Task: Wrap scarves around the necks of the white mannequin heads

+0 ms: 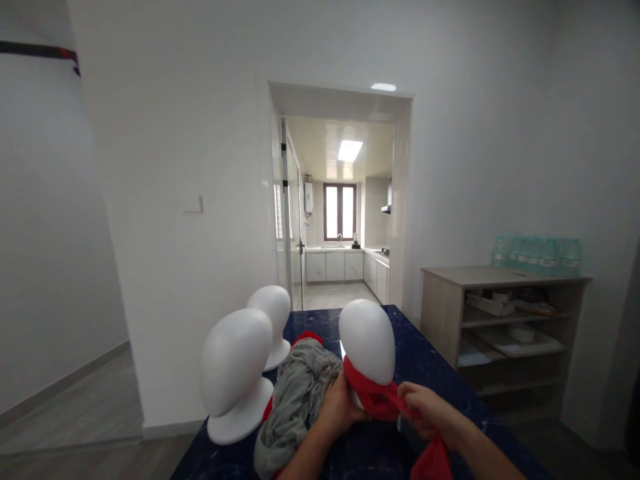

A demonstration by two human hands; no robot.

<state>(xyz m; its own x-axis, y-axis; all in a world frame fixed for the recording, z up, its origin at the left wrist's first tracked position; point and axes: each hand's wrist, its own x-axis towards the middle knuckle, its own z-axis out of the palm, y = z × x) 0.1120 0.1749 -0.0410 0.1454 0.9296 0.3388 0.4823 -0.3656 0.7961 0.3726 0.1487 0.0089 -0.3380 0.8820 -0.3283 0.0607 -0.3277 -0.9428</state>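
Note:
A white foam mannequin head (pixel 367 340) stands on the dark blue marbled table (pixel 425 367) with a red scarf (pixel 373 393) wrapped round its neck. My left hand (pixel 339 405) is closed against the neck, pressing on the scarf there. My right hand (pixel 425 410) is closed on the scarf's loose end, which hangs down below it (pixel 433 463). Two more white mannequin heads stand to the left, one near (pixel 236 370) and one farther back (pixel 273 320). A grey scarf (pixel 295 400) lies bunched between them, over a bit of red cloth.
A wooden shelf unit (pixel 500 320) stands at the right wall with several water bottles (pixel 537 255) on top. A doorway (pixel 343 220) behind the table opens onto a kitchen. A white wall corner is at the left, with grey floor beside it.

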